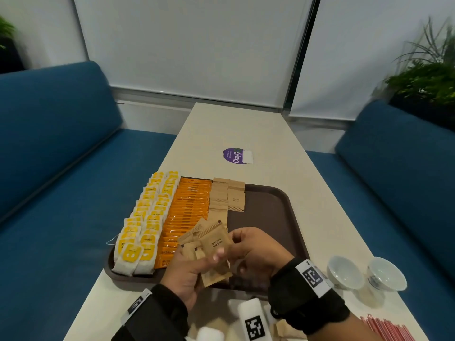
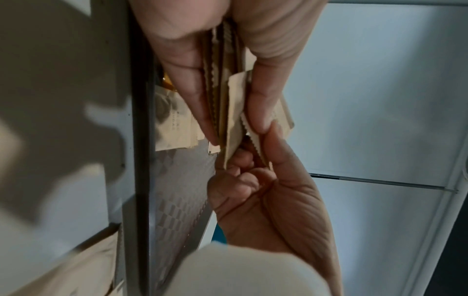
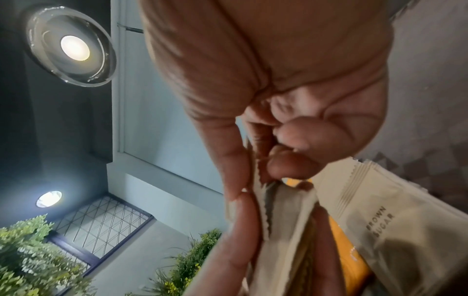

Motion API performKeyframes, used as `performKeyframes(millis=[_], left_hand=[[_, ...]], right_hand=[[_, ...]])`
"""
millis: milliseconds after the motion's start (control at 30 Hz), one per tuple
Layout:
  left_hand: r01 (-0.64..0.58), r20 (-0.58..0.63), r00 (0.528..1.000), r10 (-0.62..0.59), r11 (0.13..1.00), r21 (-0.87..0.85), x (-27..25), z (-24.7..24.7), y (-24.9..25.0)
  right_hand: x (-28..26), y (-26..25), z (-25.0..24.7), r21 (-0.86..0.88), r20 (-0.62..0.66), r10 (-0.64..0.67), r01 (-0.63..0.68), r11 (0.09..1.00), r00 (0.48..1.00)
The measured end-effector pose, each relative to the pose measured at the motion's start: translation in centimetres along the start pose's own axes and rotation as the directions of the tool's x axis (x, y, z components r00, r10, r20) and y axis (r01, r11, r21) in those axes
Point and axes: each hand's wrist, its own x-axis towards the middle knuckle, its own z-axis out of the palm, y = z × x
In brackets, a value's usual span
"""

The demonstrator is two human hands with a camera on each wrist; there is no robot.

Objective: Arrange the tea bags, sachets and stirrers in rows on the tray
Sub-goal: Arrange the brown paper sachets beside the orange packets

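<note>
The brown tray holds rows of yellow tea bags, orange sachets and brown sugar sachets; its right half is bare. Over the tray's near edge my left hand grips a fanned bunch of brown sugar sachets. My right hand pinches the edge of one sachet in that bunch, thumb against forefinger, as the left wrist view shows at the serrated edge. The right wrist view shows the printed sachet. Red stirrers lie on the table at the near right.
Two clear glass cups stand right of the tray. A white marker block and loose brown sachets lie at the near edge. A purple sticker is on the far table. Blue sofas flank both sides.
</note>
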Motion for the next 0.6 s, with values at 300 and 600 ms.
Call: performKeyframes(millis=[300,600], left_hand=[[0.031,-0.036,0.999,-0.035,0.995,-0.100,1.0,-0.4,0.4],[0.068,-0.101,0.992,-0.082,0.989,-0.128,1.8,-1.1,0.8]], right_hand=[[3.4,-2.9,-3.4,0.183,-0.278,-0.003,0.055,0.982,0.960],[10.4,-3.1,-8.9,-0.091,-0.410,0.143,-0.197,0.976,0.901]])
